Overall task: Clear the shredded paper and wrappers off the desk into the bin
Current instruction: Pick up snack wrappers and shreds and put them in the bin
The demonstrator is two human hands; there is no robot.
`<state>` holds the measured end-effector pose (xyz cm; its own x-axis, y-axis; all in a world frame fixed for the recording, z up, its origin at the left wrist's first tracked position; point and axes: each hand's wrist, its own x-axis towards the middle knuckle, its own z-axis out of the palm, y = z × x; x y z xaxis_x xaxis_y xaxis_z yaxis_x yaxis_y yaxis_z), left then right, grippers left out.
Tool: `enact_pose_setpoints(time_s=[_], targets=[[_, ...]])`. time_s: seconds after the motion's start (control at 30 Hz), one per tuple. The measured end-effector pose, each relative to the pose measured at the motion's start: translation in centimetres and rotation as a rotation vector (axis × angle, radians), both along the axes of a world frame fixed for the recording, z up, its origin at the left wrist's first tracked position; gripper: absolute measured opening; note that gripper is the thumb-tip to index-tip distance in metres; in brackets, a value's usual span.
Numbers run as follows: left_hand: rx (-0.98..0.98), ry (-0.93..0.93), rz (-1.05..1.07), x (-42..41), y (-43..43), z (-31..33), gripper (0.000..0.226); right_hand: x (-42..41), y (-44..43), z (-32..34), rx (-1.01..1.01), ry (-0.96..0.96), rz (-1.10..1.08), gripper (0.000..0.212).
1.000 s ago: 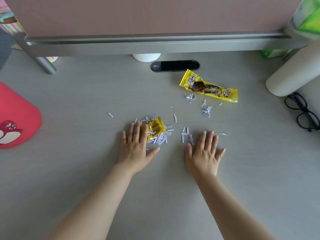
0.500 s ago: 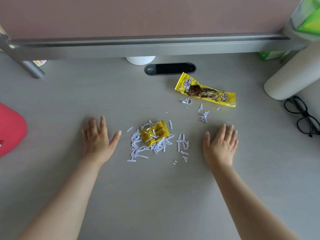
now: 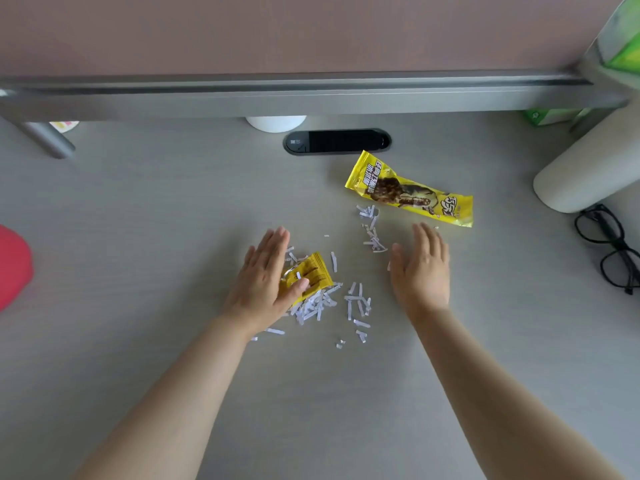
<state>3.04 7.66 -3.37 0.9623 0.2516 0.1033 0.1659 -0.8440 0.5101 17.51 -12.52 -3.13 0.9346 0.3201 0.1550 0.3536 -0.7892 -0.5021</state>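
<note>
White shredded paper [image 3: 356,303] lies scattered over the middle of the grey desk [image 3: 138,237]. A small crumpled yellow wrapper [image 3: 317,271] sits in the shreds. My left hand [image 3: 265,282] lies flat and open on the pile's left side, its thumb over that wrapper's edge. My right hand [image 3: 420,271] is flat and open on the desk to the right, next to a second patch of shreds [image 3: 372,233]. A long yellow snack wrapper [image 3: 408,190] lies just beyond my right hand's fingertips. A red bin [image 3: 14,265] shows at the left edge.
Black glasses [image 3: 609,251] lie at the right edge beside a white cylinder [image 3: 585,171]. A black cable slot [image 3: 337,142] and a white round object [image 3: 275,123] sit at the back under a metal rail [image 3: 311,95]. A green box [image 3: 547,116] is at the back right.
My left hand has slid right from the bare desk onto the shred pile and small wrapper. My right hand has moved forward and left toward the far shreds.
</note>
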Motion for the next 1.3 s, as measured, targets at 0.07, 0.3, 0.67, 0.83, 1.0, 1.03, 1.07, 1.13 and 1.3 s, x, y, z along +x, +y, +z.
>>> enact_pose_setpoints(time_s=[0.07,0.3,0.67,0.83,1.0,1.03,1.07,1.13,1.3], targets=[[0.0,0.005,0.038,-0.7,0.2,0.2,0.094,0.7,-0.6,-0.5,-0.078,0.073,-0.081,0.055],[0.248,0.172,-0.058,-2.1,-1.6,-0.9,0.111,4.2,2.1,0.0,-0.128,0.138,0.249,0.069],[0.219,0.118,-0.109,-1.4,-0.3,-0.5,0.087,-0.7,1.5,0.8,0.096,0.259,0.867,0.069],[0.259,0.056,-0.159,-3.2,-0.9,-0.6,0.103,-1.1,-1.5,1.2,-0.033,0.073,0.727,0.105],[0.342,0.149,-0.208,-0.3,-1.4,-0.7,0.088,-1.5,-0.7,0.7,-0.5,0.012,0.806,0.128],[0.345,0.166,-0.184,0.2,-1.4,-0.8,0.085,-1.5,-0.3,0.6,-0.508,0.016,0.799,0.127],[0.342,0.176,-0.154,0.6,-1.3,-0.8,0.083,-1.5,0.1,0.6,-0.497,0.029,0.78,0.126],[0.317,0.176,-0.1,1.2,-1.0,-0.7,0.078,-1.3,1.1,0.7,-0.48,0.054,0.744,0.123],[0.227,0.064,0.043,0.9,-0.4,-0.5,0.06,-0.8,3.8,0.6,-0.446,0.037,0.777,0.121]])
